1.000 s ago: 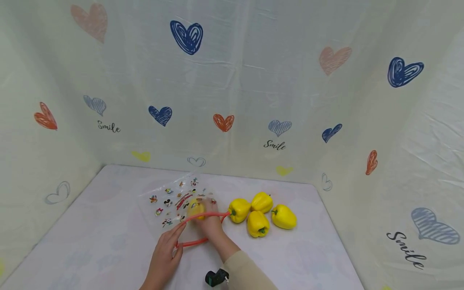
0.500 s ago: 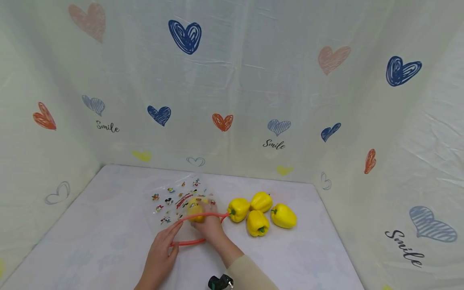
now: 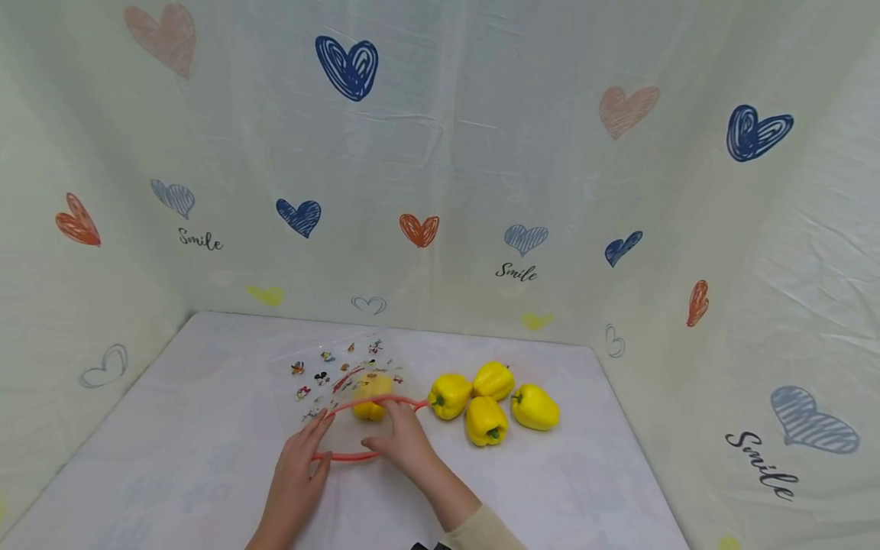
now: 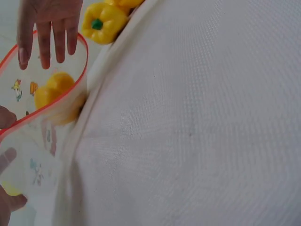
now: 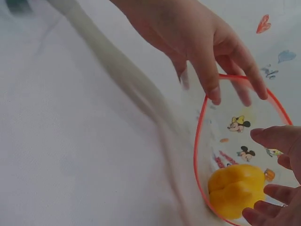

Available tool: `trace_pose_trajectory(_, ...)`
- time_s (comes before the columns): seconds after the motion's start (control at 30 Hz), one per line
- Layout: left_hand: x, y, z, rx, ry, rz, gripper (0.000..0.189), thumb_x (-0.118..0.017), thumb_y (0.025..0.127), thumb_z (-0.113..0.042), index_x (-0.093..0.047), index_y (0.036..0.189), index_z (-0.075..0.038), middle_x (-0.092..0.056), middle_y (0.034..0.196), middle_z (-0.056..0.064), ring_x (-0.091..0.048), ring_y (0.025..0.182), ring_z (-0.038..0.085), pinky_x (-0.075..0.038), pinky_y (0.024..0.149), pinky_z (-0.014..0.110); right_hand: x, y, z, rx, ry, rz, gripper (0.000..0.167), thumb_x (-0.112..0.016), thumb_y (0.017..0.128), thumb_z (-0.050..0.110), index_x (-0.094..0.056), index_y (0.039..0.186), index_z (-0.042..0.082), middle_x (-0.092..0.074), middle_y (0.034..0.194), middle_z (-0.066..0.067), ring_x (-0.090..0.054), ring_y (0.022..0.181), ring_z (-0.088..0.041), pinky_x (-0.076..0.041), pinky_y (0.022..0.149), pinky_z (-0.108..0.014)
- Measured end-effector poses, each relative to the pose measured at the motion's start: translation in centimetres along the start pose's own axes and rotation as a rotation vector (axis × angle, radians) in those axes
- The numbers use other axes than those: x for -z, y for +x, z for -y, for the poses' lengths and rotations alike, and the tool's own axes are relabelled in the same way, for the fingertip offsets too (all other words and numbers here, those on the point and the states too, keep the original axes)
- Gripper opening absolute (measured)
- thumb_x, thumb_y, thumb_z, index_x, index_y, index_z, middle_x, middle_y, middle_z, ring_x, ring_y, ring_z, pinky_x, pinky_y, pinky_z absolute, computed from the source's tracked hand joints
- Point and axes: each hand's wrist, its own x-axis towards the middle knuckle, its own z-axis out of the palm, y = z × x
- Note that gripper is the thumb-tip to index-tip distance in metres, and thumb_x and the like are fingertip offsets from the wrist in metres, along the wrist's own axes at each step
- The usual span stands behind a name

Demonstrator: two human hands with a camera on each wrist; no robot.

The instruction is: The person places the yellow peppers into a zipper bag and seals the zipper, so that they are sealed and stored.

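A clear plastic bag (image 3: pixel 312 389) with cartoon prints and a red rim lies on the table, its mouth spread toward me. One yellow bell pepper (image 5: pixel 237 188) is inside it, behind the rim. My left hand (image 3: pixel 294 466) holds the rim at its left end, fingers at the upper edge and thumb near the lower; the right wrist view shows this hand (image 5: pixel 197 42) with fingers over the rim. At the mouth is my right hand (image 3: pixel 406 443), fingers apart and holding nothing. In the left wrist view its fingers (image 4: pixel 59 40) stretch out, apart from the pepper.
Several yellow bell peppers (image 3: pixel 486 420) stand grouped on the table just right of the bag. White cloth (image 3: pixel 584 489) covers the table. A curtain with printed hearts (image 3: pixel 440 153) rises behind and on both sides.
My right hand has let go of the pepper inside the bag and drawn back toward me to the mouth. My left hand has shifted slightly left with the rim.
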Motion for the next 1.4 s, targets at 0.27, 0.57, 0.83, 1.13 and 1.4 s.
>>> trace_pose_trajectory(0.27, 0.7, 0.6, -0.1, 0.172, -0.034, 0.165, 0.068, -0.069, 0.087, -0.001, -0.039, 0.148, -0.005, -0.038, 0.150, 0.019, -0.038, 0.128, 0.042, -0.033, 0.102, 0.064, 2.4, -1.7, 0.0, -0.019, 0.102, 0.094, 0.055, -0.079, 0.082, 0.021, -0.059, 0.132, 0.015, -0.057, 0.131, 0.000, -0.052, 0.119, -0.026, -0.046, 0.098, -0.047)
trace_pose_trajectory(0.57, 1.2, 0.9, 0.9, 0.096, -0.013, 0.120, 0.069, -0.071, 0.081, 0.004, -0.044, 0.145, -0.004, -0.046, 0.144, 0.019, -0.043, 0.123, 0.041, -0.036, 0.100, 0.060, 5.9, -2.9, -1.8, -0.042, 0.154, 0.051, 0.050, -0.078, 0.083, 0.022, -0.060, 0.129, 0.016, -0.061, 0.123, -0.006, -0.053, 0.114, -0.028, -0.046, 0.096, -0.048)
trace_pose_trajectory(0.83, 1.6, 1.5, 0.6, 0.108, 0.035, 0.147, 0.071, -0.073, 0.080, 0.004, -0.045, 0.144, -0.005, -0.047, 0.143, 0.018, -0.044, 0.124, 0.041, -0.039, 0.099, 0.061, 8.6, -4.1, -3.4, -0.079, 0.149, -0.083, 0.055, -0.078, 0.083, 0.021, -0.057, 0.131, 0.007, -0.060, 0.125, -0.012, -0.052, 0.116, -0.034, -0.044, 0.098, -0.052)
trace_pose_trajectory(1.13, 1.6, 1.3, 0.4, 0.087, 0.046, 0.123, 0.070, -0.075, 0.078, 0.005, -0.048, 0.142, -0.004, -0.050, 0.141, 0.017, -0.047, 0.121, 0.039, -0.042, 0.096, 0.060, 10.5, -5.4, -4.7, -0.179, 0.096, -0.294, 0.051, -0.079, 0.081, 0.014, -0.060, 0.127, 0.006, -0.060, 0.125, -0.009, -0.053, 0.115, -0.032, -0.046, 0.097, -0.049)
trace_pose_trajectory(1.4, 1.4, 1.1, 0.4, 0.098, 0.030, 0.103, 0.068, -0.074, 0.079, 0.004, -0.049, 0.141, -0.003, -0.052, 0.139, 0.017, -0.048, 0.119, 0.039, -0.043, 0.095, 0.059, 11.0, -5.8, -5.6, -0.319, 0.086, -0.407, 0.050, -0.080, 0.079, 0.010, -0.061, 0.125, 0.007, -0.051, 0.134, -0.017, -0.048, 0.121, -0.038, -0.046, 0.096, -0.054)
